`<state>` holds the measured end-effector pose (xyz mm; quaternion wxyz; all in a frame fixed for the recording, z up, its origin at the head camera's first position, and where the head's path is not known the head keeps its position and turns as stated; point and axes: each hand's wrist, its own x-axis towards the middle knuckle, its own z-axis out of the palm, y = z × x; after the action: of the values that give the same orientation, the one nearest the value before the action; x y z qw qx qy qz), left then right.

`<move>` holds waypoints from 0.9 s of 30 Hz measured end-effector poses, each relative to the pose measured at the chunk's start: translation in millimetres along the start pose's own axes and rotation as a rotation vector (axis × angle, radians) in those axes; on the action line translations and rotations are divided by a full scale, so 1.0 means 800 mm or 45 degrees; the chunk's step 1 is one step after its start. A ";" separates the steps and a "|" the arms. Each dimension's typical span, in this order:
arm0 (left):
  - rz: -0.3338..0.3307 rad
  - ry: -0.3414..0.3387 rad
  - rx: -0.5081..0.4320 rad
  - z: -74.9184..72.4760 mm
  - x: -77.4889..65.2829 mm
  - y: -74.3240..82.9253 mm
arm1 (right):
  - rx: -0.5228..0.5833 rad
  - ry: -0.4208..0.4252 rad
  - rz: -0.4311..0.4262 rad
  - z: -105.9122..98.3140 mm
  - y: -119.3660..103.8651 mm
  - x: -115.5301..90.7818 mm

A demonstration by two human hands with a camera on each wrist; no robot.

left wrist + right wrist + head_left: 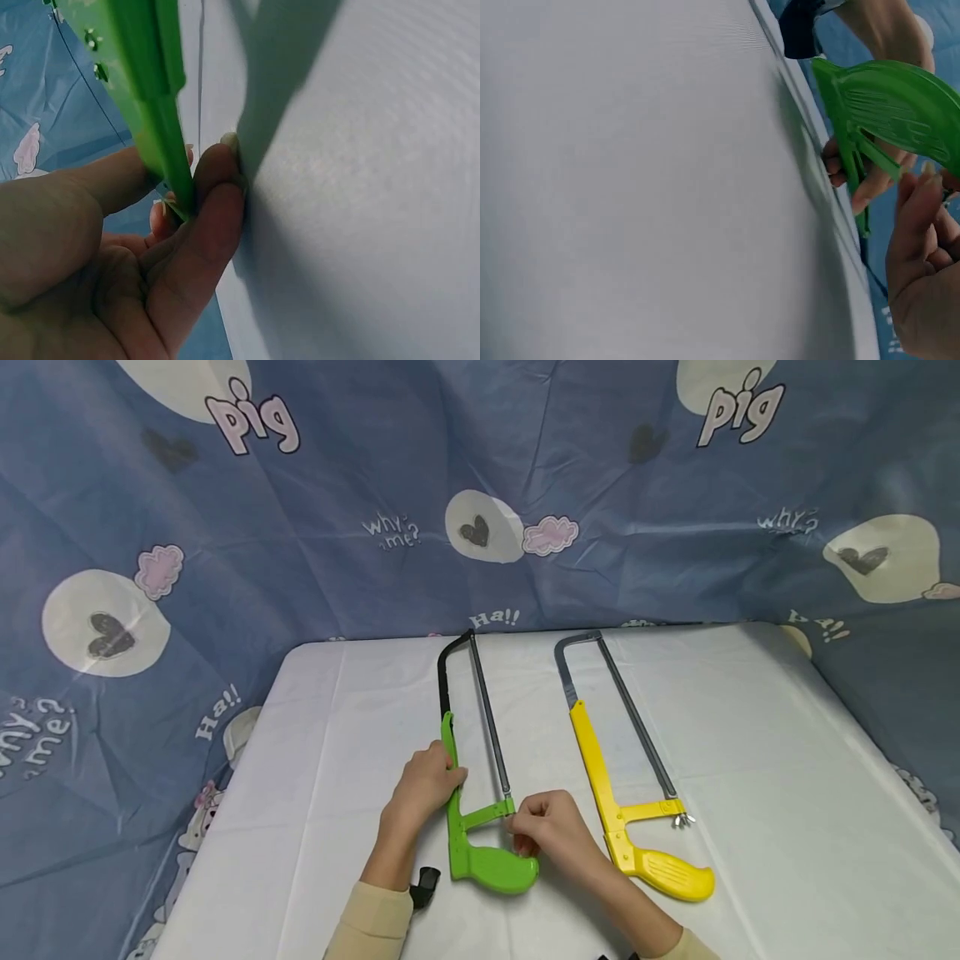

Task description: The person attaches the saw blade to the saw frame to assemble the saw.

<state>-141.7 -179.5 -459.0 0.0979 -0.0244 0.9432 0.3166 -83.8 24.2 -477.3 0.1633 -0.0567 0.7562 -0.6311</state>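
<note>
A green hacksaw (497,869) with a black front bow lies on the white table, its handle toward me. My left hand (424,785) grips its green frame bar, with fingers and thumb around it in the left wrist view. By the lower blade mount, my right hand (551,831) pinches the hacksaw's wing nut, which the fingers mostly hide. In the right wrist view, a bit of metal (948,196) shows beside those fingers. The grey blade (489,714) is fitted between the bow and the mount.
A yellow hacksaw (596,760) lies to the right, with its own wing nut (683,820) visible. A black object (426,887) is beside my left wrist. A blue printed cloth (420,460) hangs behind the white table (360,727).
</note>
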 end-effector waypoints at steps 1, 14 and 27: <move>-0.003 -0.002 0.000 0.000 0.000 0.000 | 0.026 -0.009 0.003 0.000 0.001 0.000; 0.014 -0.006 -0.019 0.000 0.001 -0.004 | 0.407 -0.186 0.021 -0.003 0.015 0.004; 0.023 -0.003 -0.018 0.005 0.003 -0.003 | 0.637 -0.342 0.087 -0.013 0.026 0.008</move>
<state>-143.4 -178.8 -464.2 0.0958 -0.0162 0.9409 0.3243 -90.4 35.9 -497.3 0.2919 -0.0723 0.5501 -0.7790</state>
